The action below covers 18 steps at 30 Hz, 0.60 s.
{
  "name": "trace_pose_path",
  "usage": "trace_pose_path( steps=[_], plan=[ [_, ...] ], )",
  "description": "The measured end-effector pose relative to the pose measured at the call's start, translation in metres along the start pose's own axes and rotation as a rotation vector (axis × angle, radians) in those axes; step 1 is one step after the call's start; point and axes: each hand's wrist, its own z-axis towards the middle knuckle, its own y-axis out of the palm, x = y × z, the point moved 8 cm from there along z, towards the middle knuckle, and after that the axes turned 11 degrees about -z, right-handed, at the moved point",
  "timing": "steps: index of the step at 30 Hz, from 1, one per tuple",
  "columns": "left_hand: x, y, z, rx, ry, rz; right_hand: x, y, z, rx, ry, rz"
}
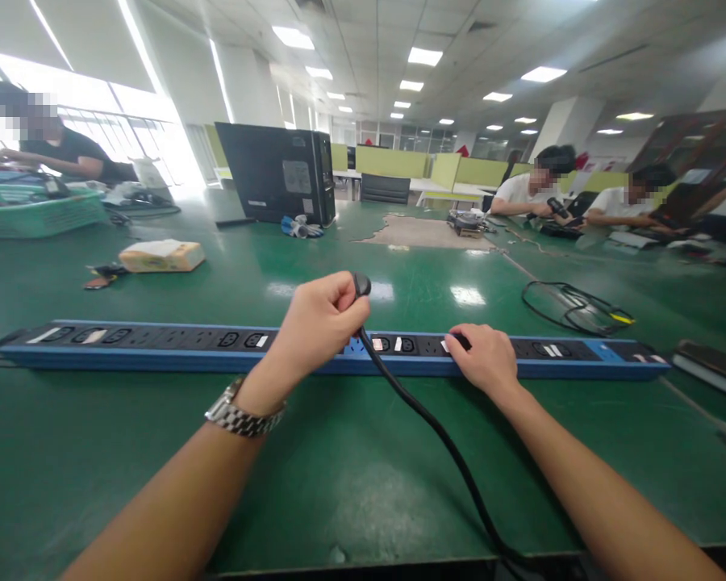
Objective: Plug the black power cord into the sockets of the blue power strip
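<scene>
Plainly, the left hand point(320, 323) is clenched around a black rubbery plug point(360, 284) with its smooth cable point(436, 436); just beneath lies a long blue-edged plastic power strip point(157, 347) on the glossy green table point(351, 484); the right hand point(484, 359) presses flat on it.

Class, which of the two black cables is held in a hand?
The plug cable rising into the left hand; the looped cable lies untouched on the table, farther right.

- No word, brand or number is legible anywhere in view;
- white stickers point(90, 336) on the blue power strip point(157, 340): too small and blurred to read;
- pale label point(296, 176) on the black computer case point(260, 161): its print cannot be made out
</scene>
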Motion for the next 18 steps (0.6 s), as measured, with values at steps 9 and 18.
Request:
trace_pose_path(
  steps=[9, 18],
  plan=[
    [0.014, -0.129, 0.014, 0.591, 0.067, 0.532, -0.001, 0.0, 0.001, -0.009, -0.011, 0.014],
    [-0.101, -0.12, -0.035, -0.031, -0.391, 0.595, -0.001, -0.002, 0.001, -0.007, 0.01, 0.001]
  ],
)
